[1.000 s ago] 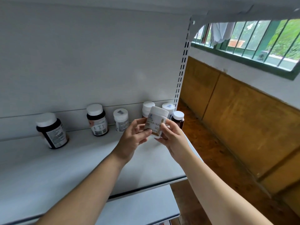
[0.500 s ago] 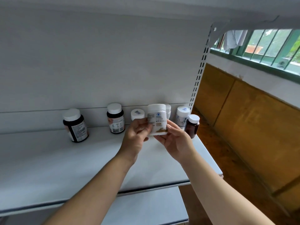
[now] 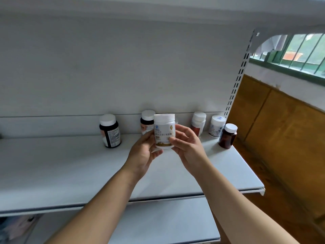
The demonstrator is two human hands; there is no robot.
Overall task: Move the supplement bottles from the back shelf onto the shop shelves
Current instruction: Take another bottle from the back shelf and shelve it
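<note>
I hold a white supplement bottle [image 3: 164,131] upright above the white shelf [image 3: 70,169], with my left hand [image 3: 143,154] on its left side and my right hand [image 3: 186,148] on its right. Along the shelf's back stand several bottles: a dark one with a white cap [image 3: 110,131], another dark one [image 3: 147,123] partly hidden behind the held bottle, two white ones [image 3: 198,123] [image 3: 217,127], and a brown one [image 3: 228,136] nearest the right edge.
A lower white shelf [image 3: 158,221] sits below. A slotted upright [image 3: 237,78] marks the shelf's right end. Beyond it are wooden wall panels [image 3: 281,131], a wooden floor and a barred green window [image 3: 299,53].
The view has swung left, so the shelf and bottles sit further right in frame. The held bottle went from tilted to upright and stays in both hands.
</note>
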